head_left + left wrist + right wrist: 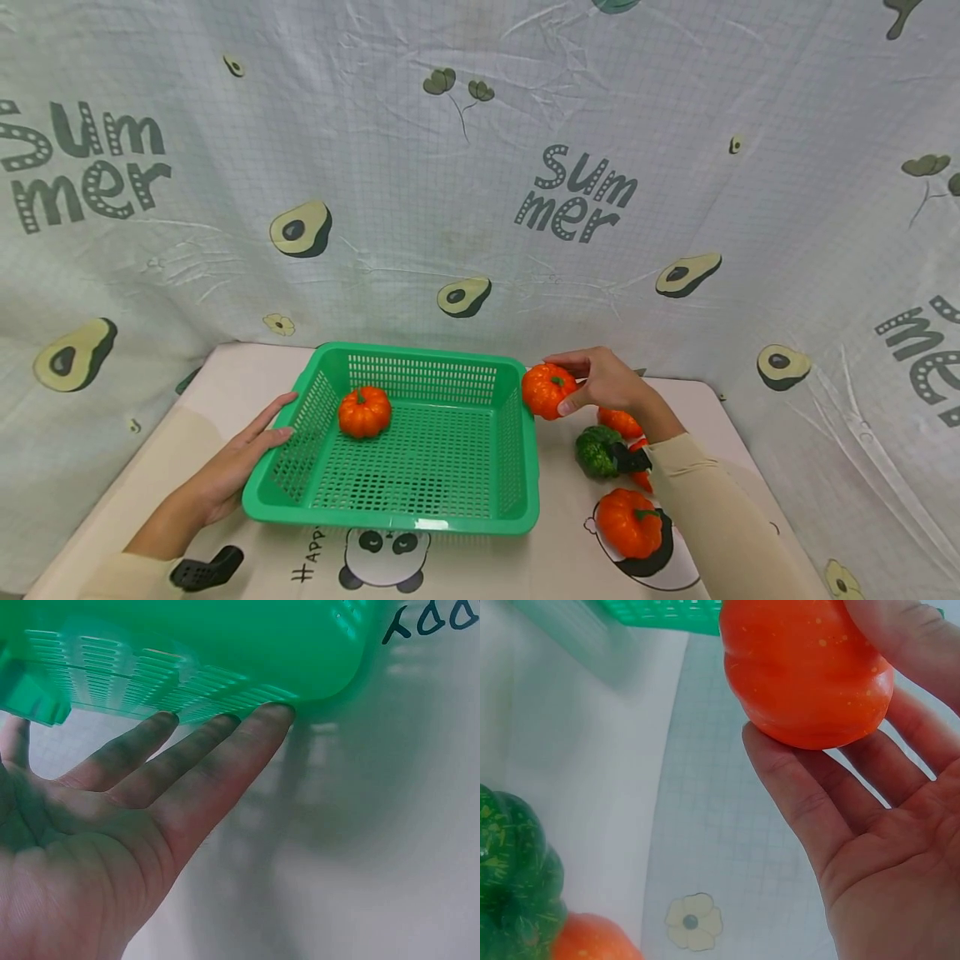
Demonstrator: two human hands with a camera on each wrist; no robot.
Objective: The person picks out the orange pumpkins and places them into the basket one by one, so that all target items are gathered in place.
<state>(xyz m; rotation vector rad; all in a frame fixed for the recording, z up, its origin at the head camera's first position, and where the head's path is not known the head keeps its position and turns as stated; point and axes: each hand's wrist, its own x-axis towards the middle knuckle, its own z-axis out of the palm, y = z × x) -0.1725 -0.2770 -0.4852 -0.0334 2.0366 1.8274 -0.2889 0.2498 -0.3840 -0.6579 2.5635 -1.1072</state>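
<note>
A small orange pumpkin [547, 392] is held between the thumb and fingers of my right hand [613, 385], raised beside the right rim of a green plastic basket [390, 521]. In the right wrist view, the fingers support the held pumpkin [806, 675] from below while the thumb lies over it. Inside the basket, toward the back left, sits another orange pumpkin [364, 412]. My left hand [238, 467] rests against the basket's left side. Its extended fingers touch the slotted wall in the left wrist view, the fingertips [274, 716] just under the green plastic.
Right of the basket lie a dark green pumpkin [597, 452], an orange pumpkin [618, 422], a red-orange item [642, 481] partly hidden by the wrist, and a nearer orange pumpkin [628, 523]. A printed curtain [465, 208] stands behind the pale table [262, 567].
</note>
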